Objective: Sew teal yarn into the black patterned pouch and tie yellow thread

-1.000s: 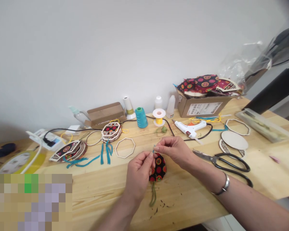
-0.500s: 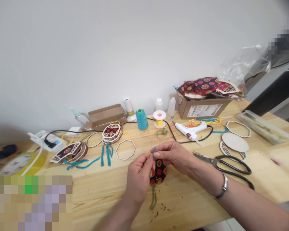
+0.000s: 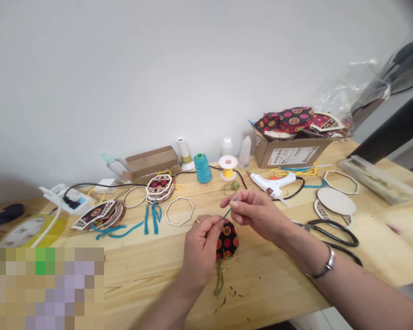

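Observation:
My left hand [image 3: 200, 245] pinches the upper edge of a small rounded piece [image 3: 230, 240] covered in black fabric with red and orange medallions. My right hand [image 3: 256, 211] has its thumb and fingers closed on a blue cord [image 3: 227, 213]. That cord runs taut and slanting between the two hands, above the fabric-covered piece. An olive cord loop [image 3: 219, 283] dangles from the piece's lower edge. The left fingers cover part of the piece, so how the blue cord joins it is hidden.
Large black-handled scissors [image 3: 333, 231] lie beside my right forearm. Behind my hands are a white glue gun [image 3: 273, 183], a teal thread cone [image 3: 203, 168] and an octagonal wooden ring [image 3: 179, 211]. A carton [image 3: 289, 153] of fabric pieces stands at the back right.
My right hand has moved up and to the right, away from the left hand, drawing out a longer stretch of blue cord. The left hand has hardly moved.

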`<action>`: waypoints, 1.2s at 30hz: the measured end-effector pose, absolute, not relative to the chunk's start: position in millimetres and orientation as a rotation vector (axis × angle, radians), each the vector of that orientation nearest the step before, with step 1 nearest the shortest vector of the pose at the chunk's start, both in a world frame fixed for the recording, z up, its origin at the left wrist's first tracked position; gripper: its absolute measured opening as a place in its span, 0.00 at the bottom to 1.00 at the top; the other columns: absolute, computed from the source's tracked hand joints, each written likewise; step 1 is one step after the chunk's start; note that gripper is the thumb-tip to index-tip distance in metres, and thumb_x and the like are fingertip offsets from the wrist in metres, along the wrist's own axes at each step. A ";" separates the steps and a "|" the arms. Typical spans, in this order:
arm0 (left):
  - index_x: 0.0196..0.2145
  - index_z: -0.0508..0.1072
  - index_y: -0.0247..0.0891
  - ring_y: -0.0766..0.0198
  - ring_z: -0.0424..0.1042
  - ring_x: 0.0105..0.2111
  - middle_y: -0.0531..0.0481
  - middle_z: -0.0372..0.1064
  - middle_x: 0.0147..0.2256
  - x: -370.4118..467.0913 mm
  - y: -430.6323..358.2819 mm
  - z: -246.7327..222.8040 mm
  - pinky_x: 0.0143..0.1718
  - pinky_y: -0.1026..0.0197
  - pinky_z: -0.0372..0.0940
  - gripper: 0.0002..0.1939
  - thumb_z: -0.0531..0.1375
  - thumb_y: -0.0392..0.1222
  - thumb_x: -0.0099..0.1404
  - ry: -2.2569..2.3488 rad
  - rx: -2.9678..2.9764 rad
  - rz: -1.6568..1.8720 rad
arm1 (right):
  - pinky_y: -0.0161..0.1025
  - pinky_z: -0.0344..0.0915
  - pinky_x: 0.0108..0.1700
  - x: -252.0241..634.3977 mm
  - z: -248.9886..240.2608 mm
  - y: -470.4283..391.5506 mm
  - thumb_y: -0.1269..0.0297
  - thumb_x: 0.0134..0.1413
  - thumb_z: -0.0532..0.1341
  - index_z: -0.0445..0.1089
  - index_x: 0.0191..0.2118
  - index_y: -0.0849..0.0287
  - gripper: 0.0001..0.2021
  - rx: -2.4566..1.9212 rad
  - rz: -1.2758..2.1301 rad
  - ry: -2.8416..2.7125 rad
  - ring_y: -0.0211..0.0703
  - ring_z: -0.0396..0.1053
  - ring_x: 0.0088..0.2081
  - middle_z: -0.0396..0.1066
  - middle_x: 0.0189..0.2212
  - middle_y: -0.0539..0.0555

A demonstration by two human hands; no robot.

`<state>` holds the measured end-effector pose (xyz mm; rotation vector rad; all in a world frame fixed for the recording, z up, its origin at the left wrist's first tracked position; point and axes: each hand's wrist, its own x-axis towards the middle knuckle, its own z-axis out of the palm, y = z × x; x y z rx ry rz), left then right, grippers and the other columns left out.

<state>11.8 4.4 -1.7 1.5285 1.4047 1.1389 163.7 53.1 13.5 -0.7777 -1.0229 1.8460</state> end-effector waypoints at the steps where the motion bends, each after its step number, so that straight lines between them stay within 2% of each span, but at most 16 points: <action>1: 0.32 0.75 0.39 0.63 0.66 0.33 0.51 0.70 0.29 10.9 4.7 -2.8 0.38 0.62 0.59 0.08 0.56 0.39 0.62 1.409 1.592 1.148 | 0.28 0.49 0.20 165.2 15.5 53.3 0.62 0.44 0.66 0.64 0.25 0.63 0.12 -0.727 1.880 -1.017 0.26 0.60 0.19 0.72 0.33 0.53; 4: 0.32 0.75 0.39 0.61 0.64 0.37 0.51 0.70 0.29 7.5 6.2 -6.2 0.42 0.59 0.58 0.08 0.55 0.38 0.63 1.449 1.781 1.174 | 0.28 0.51 0.19 168.6 21.7 53.2 0.63 0.46 0.65 0.61 0.26 0.61 0.12 -0.593 1.937 -0.988 0.31 0.66 0.20 0.72 0.27 0.52; 9: 0.33 0.74 0.40 0.59 0.62 0.39 0.50 0.72 0.30 3.0 11.7 -12.0 0.46 0.55 0.57 0.08 0.54 0.36 0.63 1.580 1.967 1.137 | 0.27 0.51 0.19 174.9 30.6 53.3 0.67 0.47 0.64 0.60 0.27 0.61 0.10 -0.562 1.817 -0.942 0.28 0.62 0.18 0.67 0.20 0.47; 12: 0.40 0.73 0.40 0.57 0.60 0.46 0.45 0.69 0.42 3.0 13.9 -12.3 0.50 0.52 0.54 0.10 0.54 0.36 0.63 1.728 1.980 1.201 | 0.27 0.52 0.20 178.0 33.2 54.5 0.68 0.49 0.63 0.61 0.26 0.61 0.09 -0.570 1.737 -0.956 0.28 0.61 0.18 0.67 0.20 0.46; 14: 0.48 0.68 0.38 0.54 0.55 0.53 0.40 0.59 0.52 3.5 12.5 -9.4 0.51 0.51 0.54 0.16 0.55 0.36 0.62 1.832 1.903 1.360 | 0.27 0.54 0.20 178.2 32.5 55.4 0.68 0.50 0.62 0.61 0.26 0.61 0.08 -0.584 1.684 -0.982 0.29 0.62 0.19 0.67 0.20 0.47; 15: 0.50 0.66 0.37 0.53 0.54 0.54 0.39 0.56 0.54 3.8 10.8 -7.2 0.51 0.52 0.54 0.18 0.56 0.37 0.61 1.852 1.852 1.449 | 0.27 0.55 0.21 177.8 31.3 55.9 0.68 0.50 0.62 0.61 0.26 0.61 0.08 -0.593 1.658 -1.001 0.29 0.63 0.20 0.68 0.20 0.47; 17: 0.45 0.69 0.37 0.54 0.61 0.48 0.40 0.62 0.48 4.5 6.1 -2.6 0.46 0.55 0.58 0.15 0.58 0.40 0.60 1.795 1.735 1.546 | 0.27 0.56 0.21 176.0 27.9 56.6 0.67 0.50 0.62 0.61 0.26 0.61 0.08 -0.619 1.612 -1.052 0.30 0.64 0.20 0.68 0.20 0.47; 19: 0.34 0.73 0.38 0.62 0.67 0.31 0.47 0.69 0.30 6.1 1.3 1.0 0.35 0.60 0.61 0.08 0.57 0.43 0.61 1.600 1.581 1.347 | 0.28 0.57 0.21 173.6 24.1 56.8 0.67 0.51 0.62 0.61 0.26 0.61 0.08 -0.646 1.584 -1.100 0.30 0.64 0.20 0.68 0.20 0.48; 20: 0.29 0.74 0.37 0.66 0.65 0.24 0.49 0.68 0.23 7.3 -0.5 2.1 0.28 0.63 0.60 0.12 0.56 0.46 0.62 1.485 1.435 1.179 | 0.28 0.58 0.21 172.4 22.5 56.4 0.67 0.51 0.61 0.61 0.26 0.61 0.08 -0.655 1.577 -1.124 0.30 0.64 0.21 0.68 0.21 0.48; 22: 0.26 0.74 0.34 0.71 0.58 0.15 0.48 0.69 0.19 10.4 -2.2 3.1 0.18 0.66 0.51 0.17 0.56 0.50 0.61 1.204 1.107 0.859 | 0.29 0.59 0.22 170.6 20.4 54.5 0.67 0.52 0.60 0.61 0.27 0.61 0.08 -0.670 1.569 -1.182 0.30 0.64 0.21 0.68 0.21 0.48; 24: 0.30 0.76 0.32 0.72 0.61 0.15 0.42 0.74 0.26 13.3 -1.8 3.1 0.15 0.68 0.47 0.19 0.56 0.52 0.60 1.025 0.824 0.727 | 0.30 0.61 0.23 169.5 20.4 50.4 0.67 0.53 0.60 0.61 0.27 0.62 0.08 -0.696 1.576 -1.277 0.31 0.64 0.21 0.68 0.20 0.48; 26: 0.32 0.76 0.32 0.65 0.70 0.21 0.39 0.75 0.31 14.9 -0.3 3.0 0.18 0.68 0.54 0.18 0.56 0.51 0.60 0.919 0.651 0.731 | 0.30 0.61 0.22 169.1 22.1 44.4 0.66 0.54 0.59 0.62 0.27 0.62 0.07 -0.726 1.616 -1.410 0.31 0.64 0.21 0.67 0.21 0.49; 28: 0.28 0.75 0.31 0.61 0.73 0.26 0.42 0.74 0.28 15.0 1.1 3.0 0.24 0.64 0.62 0.15 0.58 0.48 0.59 0.846 0.572 0.786 | 0.30 0.61 0.22 168.9 25.6 37.7 0.67 0.54 0.57 0.63 0.28 0.62 0.06 -0.735 1.669 -1.577 0.32 0.64 0.22 0.67 0.23 0.50; 31: 0.22 0.73 0.30 0.65 0.69 0.22 0.48 0.69 0.20 13.1 3.0 2.5 0.26 0.63 0.64 0.11 0.61 0.40 0.57 0.799 0.571 0.841 | 0.30 0.62 0.27 168.3 32.6 29.3 0.76 0.52 0.55 0.65 0.29 0.62 0.05 -0.713 1.598 -1.946 0.31 0.64 0.25 0.66 0.23 0.49; 33: 0.24 0.74 0.29 0.65 0.68 0.21 0.47 0.70 0.21 11.3 4.7 1.6 0.25 0.64 0.63 0.08 0.62 0.38 0.56 0.821 0.557 0.852 | 0.29 0.62 0.29 167.3 36.4 25.8 0.81 0.48 0.54 0.67 0.30 0.63 0.08 -0.671 1.501 -2.179 0.31 0.64 0.25 0.66 0.23 0.48; 36: 0.29 0.75 0.29 0.64 0.70 0.25 0.44 0.73 0.26 8.7 8.1 -0.1 0.28 0.64 0.64 0.08 0.63 0.39 0.55 0.894 0.494 0.875 | 0.28 0.62 0.30 165.3 37.7 23.4 0.82 0.47 0.53 0.69 0.30 0.64 0.09 -0.607 1.485 -2.375 0.31 0.65 0.26 0.70 0.23 0.50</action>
